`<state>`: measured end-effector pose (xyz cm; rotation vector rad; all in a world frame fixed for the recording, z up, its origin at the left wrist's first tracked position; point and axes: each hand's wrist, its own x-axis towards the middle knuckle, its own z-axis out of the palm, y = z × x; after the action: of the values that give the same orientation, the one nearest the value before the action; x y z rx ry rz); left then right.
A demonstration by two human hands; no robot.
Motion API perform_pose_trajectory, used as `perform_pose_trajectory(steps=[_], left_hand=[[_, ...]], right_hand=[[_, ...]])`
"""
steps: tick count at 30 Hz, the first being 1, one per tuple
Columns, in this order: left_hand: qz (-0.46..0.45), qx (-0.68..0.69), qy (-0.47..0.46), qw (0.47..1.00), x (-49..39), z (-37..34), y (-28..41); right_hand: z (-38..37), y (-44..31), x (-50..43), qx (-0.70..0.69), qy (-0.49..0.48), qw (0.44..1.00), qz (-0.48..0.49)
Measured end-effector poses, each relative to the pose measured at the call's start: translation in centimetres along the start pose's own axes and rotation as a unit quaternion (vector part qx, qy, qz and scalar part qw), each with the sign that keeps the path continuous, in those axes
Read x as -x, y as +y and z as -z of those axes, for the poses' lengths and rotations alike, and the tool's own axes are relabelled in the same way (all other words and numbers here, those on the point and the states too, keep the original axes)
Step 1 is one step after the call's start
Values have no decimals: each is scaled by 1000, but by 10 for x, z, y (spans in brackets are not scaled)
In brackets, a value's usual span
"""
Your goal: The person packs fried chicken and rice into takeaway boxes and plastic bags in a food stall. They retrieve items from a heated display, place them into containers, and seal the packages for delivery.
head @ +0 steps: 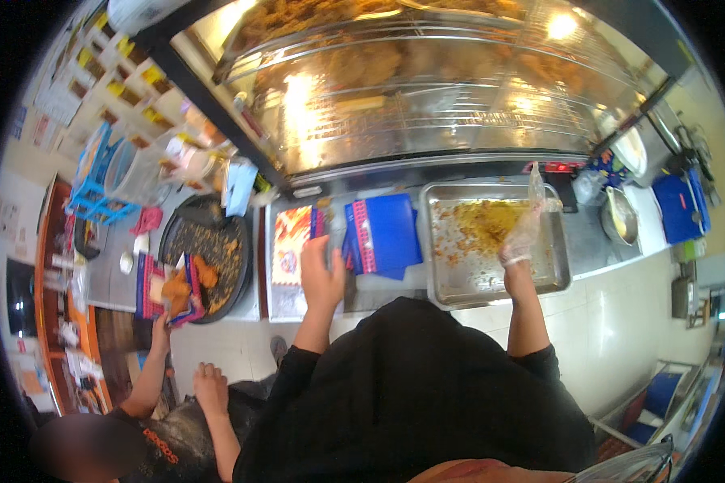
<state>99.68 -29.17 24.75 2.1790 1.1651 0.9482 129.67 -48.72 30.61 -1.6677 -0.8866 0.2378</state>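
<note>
My left hand [321, 275] is bare, its thumb apart from the fingers and nothing in its grasp. It hovers at the right edge of a printed paper packet [291, 247] showing a food picture. To its right lies a small stack of blue paper bags [389, 232] with a pink-patterned strip. A clear plastic glove [534, 199] covers my right hand [522, 238], and a loose end of it points away from me. That hand is over a metal tray [459, 284] with yellow oil and brown crumbs on its bottom. Blur hides how its fingers are set.
A glass-fronted warming cabinet [411, 102] with fried food on racks stands behind the counter. At left, a co-worker's hand [160, 326] holds a paper bag [148, 287] with fried pieces over a round black pan [244, 259]. A metal bowl [617, 217] sits at right.
</note>
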Motion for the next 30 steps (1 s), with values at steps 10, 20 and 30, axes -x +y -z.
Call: perform_pose_trajectory(steps=[10,20,30], left_hand=[[224,-266,-188,919,-34,-88,-1],[206,-254,-138,935,-14,-103,17],[240,-204,-84,946,20,-124,49]], right_hand=[[124,12,-114,276,271,912,137],[208,32,-225,389,250,871,166],[182,150,-125,514,-234,819,-97]])
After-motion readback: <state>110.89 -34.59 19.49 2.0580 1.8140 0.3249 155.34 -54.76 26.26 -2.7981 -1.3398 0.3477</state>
